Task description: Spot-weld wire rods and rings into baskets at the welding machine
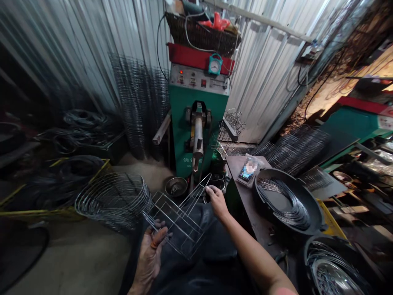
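A wire rack [181,219] made of thin, shiny metal rods is held over my lap, tilted, with a narrow arm of wire reaching up and to the right. My left hand [152,248] grips its lower left edge, thumb and fingers closed round the rods. Near the upper right arm, my right hand [216,200] pinches the wire with its fingertips; the exact contact is partly hidden. Beyond the rack stands a green machine [201,135] with a red top, its metal electrode arm [198,135] pointing toward me.
Left of my lap is a stack of round wire rings [113,200]. A metal bowl [176,187] sits by the machine's base. On the right, a bench [245,196] carries a bagged phone [248,170] and a black pan [317,209] of bent wires. Tall wire stacks [132,110] lean against the wall.
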A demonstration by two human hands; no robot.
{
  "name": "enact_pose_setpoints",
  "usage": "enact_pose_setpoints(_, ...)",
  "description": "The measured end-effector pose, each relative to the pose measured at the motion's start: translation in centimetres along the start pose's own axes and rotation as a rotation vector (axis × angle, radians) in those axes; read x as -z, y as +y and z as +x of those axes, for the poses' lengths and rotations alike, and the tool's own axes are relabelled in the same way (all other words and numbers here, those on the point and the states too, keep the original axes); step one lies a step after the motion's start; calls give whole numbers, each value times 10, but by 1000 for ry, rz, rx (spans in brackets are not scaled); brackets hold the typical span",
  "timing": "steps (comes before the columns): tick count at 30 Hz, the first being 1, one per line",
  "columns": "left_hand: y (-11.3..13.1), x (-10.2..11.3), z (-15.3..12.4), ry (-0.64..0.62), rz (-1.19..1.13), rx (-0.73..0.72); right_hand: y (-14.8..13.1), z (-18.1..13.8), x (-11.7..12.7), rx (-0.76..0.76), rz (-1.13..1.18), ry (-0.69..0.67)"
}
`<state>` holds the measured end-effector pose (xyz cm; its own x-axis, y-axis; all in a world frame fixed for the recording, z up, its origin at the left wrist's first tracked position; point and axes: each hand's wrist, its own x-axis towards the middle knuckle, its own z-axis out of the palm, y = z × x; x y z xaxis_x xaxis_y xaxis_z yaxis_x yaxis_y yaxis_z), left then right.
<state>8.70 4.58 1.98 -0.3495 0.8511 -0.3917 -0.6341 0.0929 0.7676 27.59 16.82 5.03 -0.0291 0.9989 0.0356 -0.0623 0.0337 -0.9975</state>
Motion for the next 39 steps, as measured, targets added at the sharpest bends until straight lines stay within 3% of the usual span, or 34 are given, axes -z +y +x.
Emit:
enact_pose_setpoints(10,2,0,29,8,5,64,12,26,-19,1,97,-4)
enact_pose_setpoints(16,1,-2,43,30,16,58,23,43,-28,-53,169,67)
enact_pose_setpoints(25,1,-9,63,12,63,60,34,67,-26,-73,218,63)
enact_pose_setpoints(39,10,-25,66,33,82,104,16,85,-22,-181,171,78)
